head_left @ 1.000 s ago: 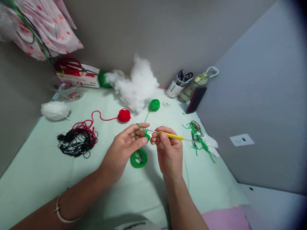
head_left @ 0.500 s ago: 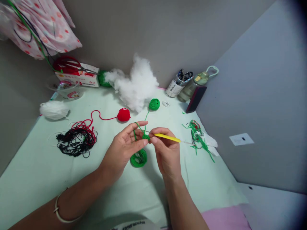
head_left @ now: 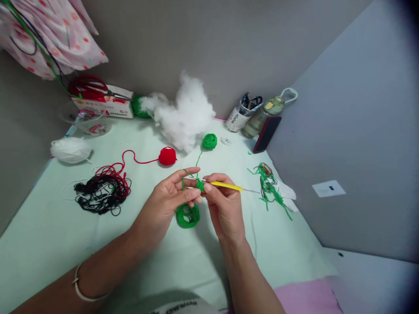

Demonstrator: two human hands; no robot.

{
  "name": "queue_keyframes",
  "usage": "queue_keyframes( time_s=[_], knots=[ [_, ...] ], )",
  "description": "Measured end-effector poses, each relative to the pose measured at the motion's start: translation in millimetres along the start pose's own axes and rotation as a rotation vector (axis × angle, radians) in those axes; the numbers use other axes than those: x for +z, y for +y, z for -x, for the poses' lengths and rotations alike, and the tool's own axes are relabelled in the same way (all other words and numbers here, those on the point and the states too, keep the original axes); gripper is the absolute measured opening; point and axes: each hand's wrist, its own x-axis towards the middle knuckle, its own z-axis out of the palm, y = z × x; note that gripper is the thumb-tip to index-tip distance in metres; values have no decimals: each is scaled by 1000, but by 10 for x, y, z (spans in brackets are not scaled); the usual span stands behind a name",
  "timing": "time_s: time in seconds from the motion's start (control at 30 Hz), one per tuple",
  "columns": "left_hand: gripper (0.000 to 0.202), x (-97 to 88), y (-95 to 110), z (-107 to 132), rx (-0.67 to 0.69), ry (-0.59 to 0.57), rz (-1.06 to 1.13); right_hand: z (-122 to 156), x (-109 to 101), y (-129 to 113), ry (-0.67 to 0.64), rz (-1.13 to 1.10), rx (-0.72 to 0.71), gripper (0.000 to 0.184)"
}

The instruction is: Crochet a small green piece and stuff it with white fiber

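Observation:
Between thumb and fingers, my left hand point(head_left: 166, 192) pinches a small green crochet piece point(head_left: 200, 186), with green yarn looped over its raised index finger. My right hand point(head_left: 226, 203) grips a crochet hook point(head_left: 225, 186) by its yellow handle, and the metal tip points left above the piece, by the yarn. A strand runs up from the work to a green yarn ball point(head_left: 209, 141). Just below my left fingers lies a coil of green yarn point(head_left: 187, 216) on the table.
A red yarn ball point(head_left: 167, 156), a black yarn tangle point(head_left: 101, 192) and a white yarn ball point(head_left: 71, 150) lie left. White stuffing point(head_left: 188, 115) is heaped behind. Green yarn scraps point(head_left: 270, 187), a phone point(head_left: 267, 134) and a bottle point(head_left: 258, 122) are on the right.
The hook has slid leftward, with its tip now showing past the green piece. The piece is tilted more into view between my fingers. The whole view has shifted slightly.

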Motion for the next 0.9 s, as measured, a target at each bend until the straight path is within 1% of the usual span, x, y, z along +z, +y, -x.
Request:
queue_keyframes(
  time_s=[0.1,0.2,0.3,0.4,0.53,0.7,0.9],
  knots=[
    [43,34,25,11,-41,8,65,37,3,10,6,52,-56,17],
    [40,50,29,26,-48,19,118,67,-5,16,-27,94,-95,14],
    [39,39,18,35,-11,12,81,70,-21,14,-44,97,-136,13],
    [40,21,6,36,33,3,8,55,-36,11,-25,76,-168,12],
    [40,11,5,25,44,-4,-39,45,-47,15,-3,55,-190,10],
    [36,4,3,17,33,-22,-23,58,-47,1,-17,66,-176,13],
    [46,-9,-23,31,40,6,-61,58,-41,-74,-45,48,-219,22]
  ],
)
